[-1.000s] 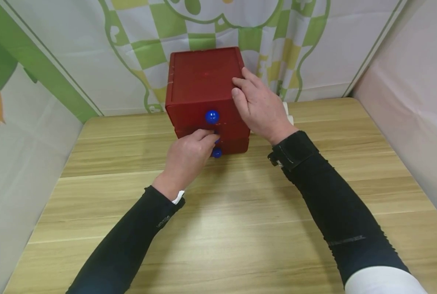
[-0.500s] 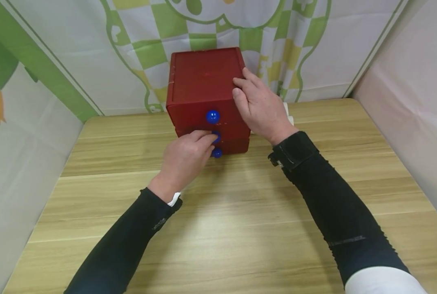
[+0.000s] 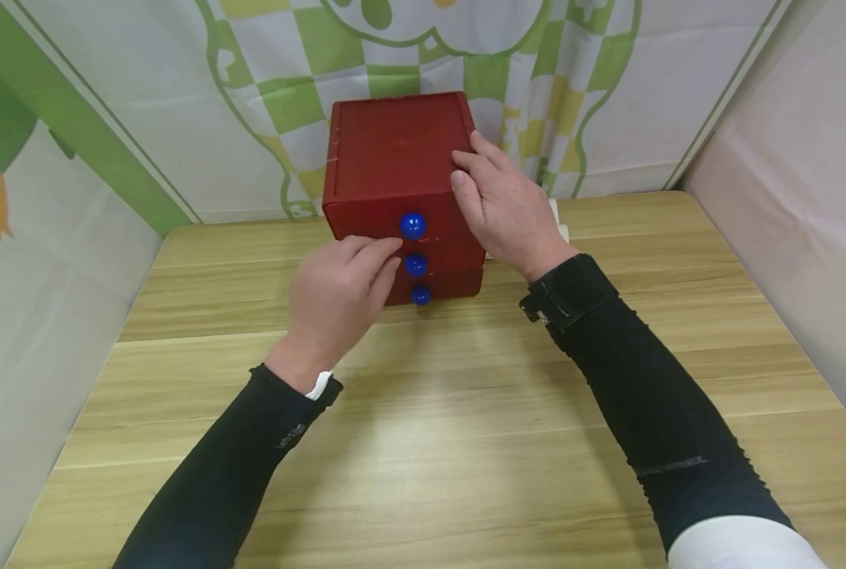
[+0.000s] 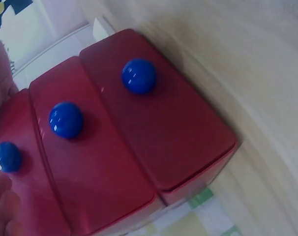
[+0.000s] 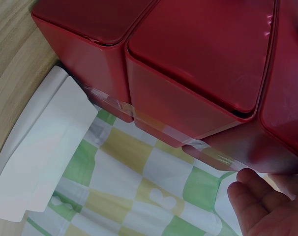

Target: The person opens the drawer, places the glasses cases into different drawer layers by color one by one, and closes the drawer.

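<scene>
The red drawer box [image 3: 398, 150] sits at 12 o'clock on the counter [image 3: 494, 442]. Down its front go three blue balls: the top knob [image 3: 413, 226], the middle knob [image 3: 416, 265] and the bottom knob [image 3: 421, 295]. My left grip [image 3: 334, 296] is loose, with a narrow gap between thumb and finger, just beside the middle knob at its 9 o'clock. My right grip [image 3: 511, 205] is wide, resting on the box's edge at 3 o'clock. A white thing [image 5: 50, 152] peeks out past it. Behind the box, at 12 o'clock, hangs a green and white curtain [image 3: 394, 79].
</scene>
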Demonstrator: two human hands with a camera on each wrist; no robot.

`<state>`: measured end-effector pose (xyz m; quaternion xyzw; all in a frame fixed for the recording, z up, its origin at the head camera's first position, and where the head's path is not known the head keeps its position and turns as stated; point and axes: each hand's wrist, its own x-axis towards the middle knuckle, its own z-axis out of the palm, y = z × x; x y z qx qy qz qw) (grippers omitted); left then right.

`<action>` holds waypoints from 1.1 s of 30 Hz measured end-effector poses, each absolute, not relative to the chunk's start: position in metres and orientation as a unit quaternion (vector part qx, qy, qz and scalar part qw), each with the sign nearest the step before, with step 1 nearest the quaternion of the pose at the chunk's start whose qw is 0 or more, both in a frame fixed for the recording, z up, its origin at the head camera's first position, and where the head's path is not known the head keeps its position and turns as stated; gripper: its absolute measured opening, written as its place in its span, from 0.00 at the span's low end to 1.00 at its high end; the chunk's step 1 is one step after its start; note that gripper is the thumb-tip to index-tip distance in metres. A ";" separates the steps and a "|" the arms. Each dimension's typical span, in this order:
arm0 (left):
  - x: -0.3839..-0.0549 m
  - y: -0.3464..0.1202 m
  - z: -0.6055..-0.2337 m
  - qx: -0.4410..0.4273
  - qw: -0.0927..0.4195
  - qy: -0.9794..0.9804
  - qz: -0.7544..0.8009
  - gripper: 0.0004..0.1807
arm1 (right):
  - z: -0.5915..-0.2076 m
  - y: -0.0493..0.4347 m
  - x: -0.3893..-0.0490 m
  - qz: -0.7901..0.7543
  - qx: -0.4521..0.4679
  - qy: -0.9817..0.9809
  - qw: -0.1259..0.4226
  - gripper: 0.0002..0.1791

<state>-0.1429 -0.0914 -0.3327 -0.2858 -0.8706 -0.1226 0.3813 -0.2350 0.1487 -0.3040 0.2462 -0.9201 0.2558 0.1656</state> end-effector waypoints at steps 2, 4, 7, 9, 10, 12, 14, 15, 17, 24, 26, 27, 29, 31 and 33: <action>-0.144 -0.094 -0.328 -0.285 0.395 -0.865 -0.123 0.15 | -0.304 0.149 -0.235 0.256 0.246 -0.921 0.162 0.33; -0.146 -0.096 -0.323 -0.281 0.407 -0.861 -0.119 0.15 | -0.303 0.149 -0.235 0.257 0.247 -0.921 0.158 0.33; -0.149 -0.099 -0.318 -0.270 0.421 -0.858 -0.120 0.15 | -0.303 0.149 -0.235 0.259 0.248 -0.921 0.154 0.33; -0.152 -0.101 -0.315 -0.261 0.424 -0.859 -0.119 0.16 | -0.303 0.149 -0.235 0.260 0.249 -0.920 0.152 0.33; -0.153 -0.102 -0.314 -0.257 0.425 -0.860 -0.120 0.17 | -0.303 0.149 -0.235 0.260 0.249 -0.920 0.152 0.33; -0.156 -0.104 -0.313 -0.253 0.425 -0.861 -0.120 0.18 | -0.303 0.149 -0.235 0.259 0.249 -0.921 0.152 0.33; -0.157 -0.105 -0.312 -0.253 0.429 -0.858 -0.127 0.18 | -0.303 0.149 -0.235 0.258 0.249 -0.921 0.152 0.33; -0.158 -0.105 -0.312 -0.253 0.433 -0.855 -0.133 0.18 | -0.303 0.149 -0.235 0.258 0.249 -0.921 0.152 0.33; -0.158 -0.105 -0.312 -0.253 0.442 -0.849 -0.144 0.17 | -0.303 0.149 -0.235 0.257 0.249 -0.921 0.153 0.33; -0.163 -0.106 -0.304 -0.247 0.465 -0.835 -0.159 0.17 | -0.302 0.150 -0.235 0.257 0.247 -0.921 0.154 0.33; -0.165 -0.107 -0.302 -0.246 0.465 -0.836 -0.156 0.17 | -0.303 0.150 -0.236 0.258 0.246 -0.922 0.153 0.33; -0.166 -0.108 -0.301 -0.246 0.463 -0.837 -0.156 0.18 | -0.303 0.150 -0.236 0.258 0.246 -0.922 0.153 0.33; -0.168 -0.109 -0.299 -0.245 0.454 -0.843 -0.153 0.19 | -0.303 0.151 -0.236 0.258 0.246 -0.922 0.153 0.33; -0.170 -0.111 -0.298 -0.244 0.442 -0.851 -0.144 0.21 | -0.303 0.151 -0.236 0.258 0.246 -0.921 0.154 0.33; -0.173 -0.113 -0.298 -0.244 0.429 -0.858 -0.144 0.22 | -0.304 0.151 -0.237 0.258 0.247 -0.921 0.155 0.33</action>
